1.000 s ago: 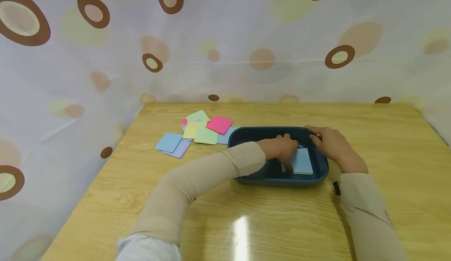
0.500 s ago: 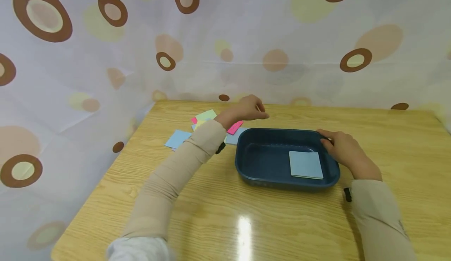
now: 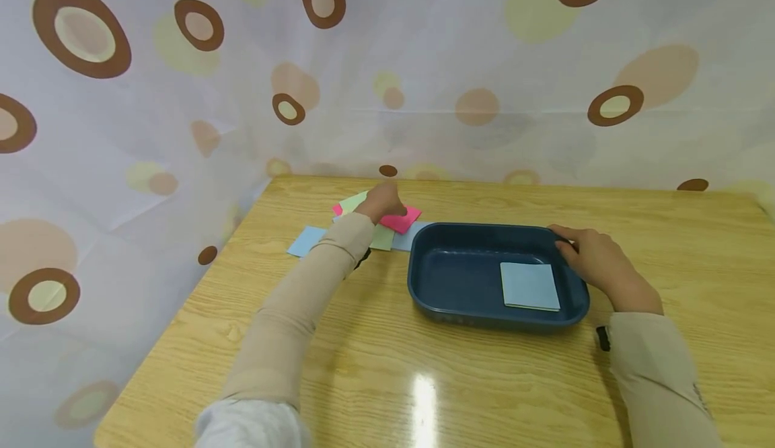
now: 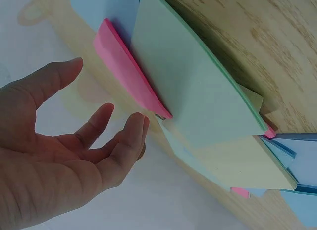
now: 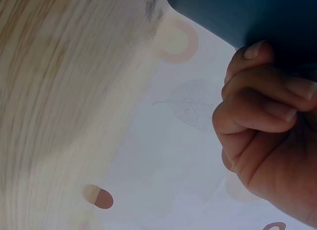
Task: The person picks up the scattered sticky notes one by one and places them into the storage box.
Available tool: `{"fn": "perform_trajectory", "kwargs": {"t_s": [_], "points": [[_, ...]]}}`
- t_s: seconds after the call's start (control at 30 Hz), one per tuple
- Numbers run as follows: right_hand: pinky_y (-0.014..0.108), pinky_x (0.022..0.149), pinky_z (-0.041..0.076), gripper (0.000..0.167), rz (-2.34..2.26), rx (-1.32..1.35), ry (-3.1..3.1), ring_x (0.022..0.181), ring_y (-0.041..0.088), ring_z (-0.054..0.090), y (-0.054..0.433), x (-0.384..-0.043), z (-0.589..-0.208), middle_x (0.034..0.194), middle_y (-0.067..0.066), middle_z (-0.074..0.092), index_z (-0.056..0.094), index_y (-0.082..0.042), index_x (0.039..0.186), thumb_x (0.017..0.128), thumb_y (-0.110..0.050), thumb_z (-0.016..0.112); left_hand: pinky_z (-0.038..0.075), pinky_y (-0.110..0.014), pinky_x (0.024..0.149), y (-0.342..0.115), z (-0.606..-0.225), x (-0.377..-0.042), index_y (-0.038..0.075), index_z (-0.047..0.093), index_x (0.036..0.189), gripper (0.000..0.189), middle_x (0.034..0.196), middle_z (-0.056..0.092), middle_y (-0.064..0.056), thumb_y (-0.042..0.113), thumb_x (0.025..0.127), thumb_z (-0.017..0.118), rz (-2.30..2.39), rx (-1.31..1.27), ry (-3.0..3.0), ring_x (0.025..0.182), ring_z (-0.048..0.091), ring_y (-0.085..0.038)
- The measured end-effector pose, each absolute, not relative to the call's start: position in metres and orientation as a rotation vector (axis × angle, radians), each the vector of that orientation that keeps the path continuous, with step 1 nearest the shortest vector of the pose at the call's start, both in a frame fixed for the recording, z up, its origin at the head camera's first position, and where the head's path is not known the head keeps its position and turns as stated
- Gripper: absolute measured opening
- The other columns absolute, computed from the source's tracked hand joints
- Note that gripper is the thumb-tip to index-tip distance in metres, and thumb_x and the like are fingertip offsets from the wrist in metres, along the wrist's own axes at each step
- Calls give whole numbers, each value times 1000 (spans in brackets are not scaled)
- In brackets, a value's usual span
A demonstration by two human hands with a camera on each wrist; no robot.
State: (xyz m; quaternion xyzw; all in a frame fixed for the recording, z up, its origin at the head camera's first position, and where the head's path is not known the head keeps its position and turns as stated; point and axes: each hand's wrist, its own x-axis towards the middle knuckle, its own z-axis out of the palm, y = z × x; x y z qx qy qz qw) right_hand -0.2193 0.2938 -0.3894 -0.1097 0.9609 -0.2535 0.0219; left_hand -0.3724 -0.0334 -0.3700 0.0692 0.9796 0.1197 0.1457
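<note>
Over a loose pile of sticky notes at the back left of the table, my left hand (image 3: 384, 200) hovers beside the pink sticky notes (image 3: 407, 220). Its fingers are loosely bent and hold nothing in the left wrist view, just short of the pink pad (image 4: 121, 67) and the green pad (image 4: 183, 67). A dark blue tray (image 3: 460, 280) stands right of the pile. In its right half lies a light blue pad of sticky notes (image 3: 529, 286). My right hand (image 3: 596, 259) grips the tray's right rim, with curled fingers (image 5: 262, 109) against its outside wall.
A pale yellow pad (image 4: 233, 161) and several blue ones lie among the pile. One light blue pad (image 3: 307, 239) sits at the pile's left, partly behind my left sleeve. The wooden table (image 3: 484, 381) ends at a patterned cloth (image 3: 424, 138) behind and on the left.
My left hand has come out of the tray, leaving the light blue pad there, and moved left to above the pile. My right hand stays on the rim. The head view shifted slightly.
</note>
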Motion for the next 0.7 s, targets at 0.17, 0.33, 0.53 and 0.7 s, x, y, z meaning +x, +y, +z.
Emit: {"fn": "perform_trajectory", "kwargs": {"t_s": [0.17, 0.33, 0.53, 0.7], "points": [[30, 47, 32, 46, -784, -338, 2972, 47, 15, 38, 293, -219, -388, 55, 2, 40, 38, 9, 141, 100, -9, 46, 34, -44, 105, -31, -376, -374, 2, 64, 110, 35, 121, 62, -9, 27, 87, 72, 281, 154, 2795, 110, 56, -24], [30, 47, 33, 46, -791, -333, 2970, 47, 15, 38, 292, -219, -389, 56, 2, 40, 37, 9, 141, 100, -10, 47, 35, -45, 103, -27, -379, -369, 3, 67, 106, 42, 116, 64, -7, 36, 82, 75, 172, 179, 2813, 104, 58, -23], [30, 48, 33, 46, -789, -329, 2973, 48, 15, 39, 292, -219, -389, 58, 3, 41, 38, 8, 141, 101, -10, 47, 36, -42, 97, -24, -378, -361, 6, 70, 98, 35, 107, 67, -6, 38, 83, 75, 50, 245, 2830, 89, 59, -20], [30, 46, 32, 46, -792, -334, 2973, 46, 15, 37, 293, -218, -389, 55, 1, 39, 38, 9, 141, 101, -10, 46, 34, -42, 100, -22, -377, -360, 6, 68, 100, 34, 106, 66, -5, 35, 84, 75, 43, 222, 2828, 88, 57, -19]]}}
